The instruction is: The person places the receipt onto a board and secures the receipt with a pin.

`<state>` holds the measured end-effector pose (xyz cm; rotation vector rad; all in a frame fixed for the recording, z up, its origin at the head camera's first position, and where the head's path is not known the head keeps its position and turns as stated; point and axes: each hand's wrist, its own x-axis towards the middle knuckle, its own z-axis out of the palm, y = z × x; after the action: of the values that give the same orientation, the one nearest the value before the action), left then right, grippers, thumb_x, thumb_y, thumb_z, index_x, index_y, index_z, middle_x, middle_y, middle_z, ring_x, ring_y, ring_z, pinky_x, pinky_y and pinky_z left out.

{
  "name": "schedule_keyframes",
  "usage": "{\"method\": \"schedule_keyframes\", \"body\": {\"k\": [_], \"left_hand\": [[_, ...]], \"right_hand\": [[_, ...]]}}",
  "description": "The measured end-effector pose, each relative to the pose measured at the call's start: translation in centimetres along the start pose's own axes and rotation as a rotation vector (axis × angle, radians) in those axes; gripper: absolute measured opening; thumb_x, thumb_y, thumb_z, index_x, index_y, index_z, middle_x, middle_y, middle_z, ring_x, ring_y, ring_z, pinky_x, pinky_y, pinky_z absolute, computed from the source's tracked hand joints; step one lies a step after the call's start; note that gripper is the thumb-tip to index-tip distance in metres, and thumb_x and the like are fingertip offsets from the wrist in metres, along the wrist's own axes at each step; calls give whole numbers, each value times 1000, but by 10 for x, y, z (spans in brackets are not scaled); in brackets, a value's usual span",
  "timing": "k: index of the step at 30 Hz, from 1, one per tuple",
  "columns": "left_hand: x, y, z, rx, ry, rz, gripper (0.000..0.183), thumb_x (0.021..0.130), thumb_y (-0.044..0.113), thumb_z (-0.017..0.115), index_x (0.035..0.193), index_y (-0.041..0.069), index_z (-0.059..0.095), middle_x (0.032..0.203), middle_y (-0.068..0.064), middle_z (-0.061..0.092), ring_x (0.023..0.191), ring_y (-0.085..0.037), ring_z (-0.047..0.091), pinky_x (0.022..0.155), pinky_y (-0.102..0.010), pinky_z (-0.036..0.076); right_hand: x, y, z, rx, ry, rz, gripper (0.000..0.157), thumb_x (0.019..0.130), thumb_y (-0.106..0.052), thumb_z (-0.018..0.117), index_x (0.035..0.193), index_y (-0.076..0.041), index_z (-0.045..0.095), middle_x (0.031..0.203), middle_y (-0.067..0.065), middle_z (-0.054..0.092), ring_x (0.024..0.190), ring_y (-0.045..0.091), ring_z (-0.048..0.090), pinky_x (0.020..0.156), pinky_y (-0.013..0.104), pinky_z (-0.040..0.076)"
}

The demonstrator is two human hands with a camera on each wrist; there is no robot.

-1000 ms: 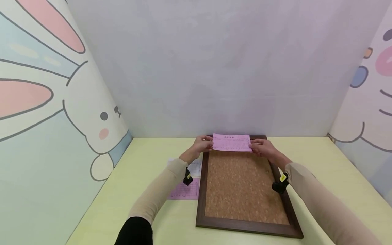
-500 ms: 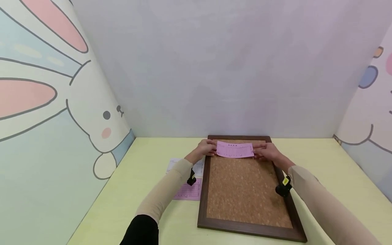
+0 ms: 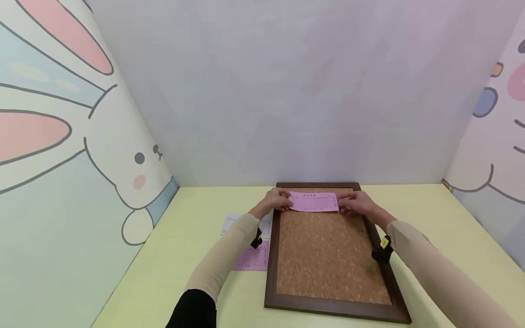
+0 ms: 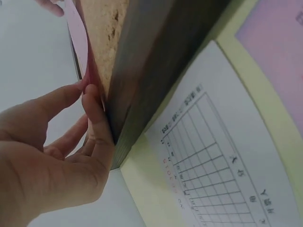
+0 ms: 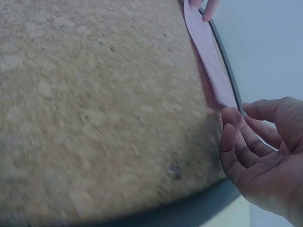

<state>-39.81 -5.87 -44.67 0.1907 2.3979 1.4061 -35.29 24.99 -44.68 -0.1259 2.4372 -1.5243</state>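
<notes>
A pink printed paper form (image 3: 314, 202) is stretched between both hands, close over the far end of a cork board (image 3: 328, 255) with a dark brown wooden frame. My left hand (image 3: 277, 200) pinches the form's left edge between thumb and fingertips, beside the frame's left side. At the opposite edge, my right hand (image 3: 356, 203) pinches the paper with thumb and index finger. In the right wrist view the pink form (image 5: 210, 56) bows slightly above the cork, throwing a shadow on it.
Left of the board, a white printed form (image 4: 213, 156) and another pink form (image 3: 253, 256) lie on the pale yellow table (image 3: 164, 269), partly behind the left forearm. A grey wall (image 3: 311, 91) rises just behind the board.
Both hands brought the pink form down and nearer, from over the board's far frame edge onto the upper cork area. In the last half second it has barely moved.
</notes>
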Motion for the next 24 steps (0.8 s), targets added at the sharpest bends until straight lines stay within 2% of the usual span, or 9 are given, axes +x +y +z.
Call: {"method": "schedule_keyframes", "body": {"k": [5, 9, 13, 18, 21, 24], "left_hand": [[4, 2, 5, 84, 22, 27, 41, 88, 6, 77, 126, -2, 65, 76, -1, 62, 63, -9, 58, 57, -19, 49], [6, 0, 10, 141, 37, 29, 42, 86, 8, 79, 125, 0, 66, 74, -2, 64, 61, -8, 57, 55, -18, 48], [5, -1, 12, 165, 53, 49, 40, 85, 8, 80, 122, -1, 67, 72, -2, 64, 60, -8, 58, 54, -18, 48], [3, -1, 10, 168, 51, 57, 39, 86, 11, 81, 120, -2, 67, 72, -1, 64, 61, -8, 59, 54, -18, 48], [2, -3, 7, 165, 54, 60, 40, 85, 11, 81, 120, -2, 68, 71, -1, 64, 60, -9, 59, 54, -18, 49], [1, -4, 5, 166, 62, 63, 40, 84, 10, 81, 119, -2, 67, 71, -1, 64, 60, -9, 58, 54, -19, 49]], "right_hand": [[-13, -7, -27, -89, -49, -19, 52, 105, -19, 56, 143, 14, 44, 111, 18, 72, 84, 8, 68, 72, 26, 57], [-27, -10, -48, -180, -176, -18, 59, 105, -25, 57, 150, 9, 40, 122, 21, 68, 93, 15, 67, 78, 30, 56], [-37, -11, -64, -268, -261, -8, 55, 104, -26, 59, 146, 8, 47, 115, 15, 71, 93, 16, 66, 77, 33, 55], [-42, -10, -77, -353, -269, 18, 44, 103, -19, 61, 133, 12, 58, 100, 8, 74, 84, 13, 68, 67, 29, 54], [-42, -8, -82, -436, -272, 13, 38, 101, -16, 63, 125, 14, 63, 97, 10, 75, 81, 13, 68, 66, 29, 54], [-42, -8, -87, -553, -270, -9, 32, 97, -12, 67, 115, 14, 68, 93, 14, 76, 79, 15, 69, 67, 35, 56]]}}
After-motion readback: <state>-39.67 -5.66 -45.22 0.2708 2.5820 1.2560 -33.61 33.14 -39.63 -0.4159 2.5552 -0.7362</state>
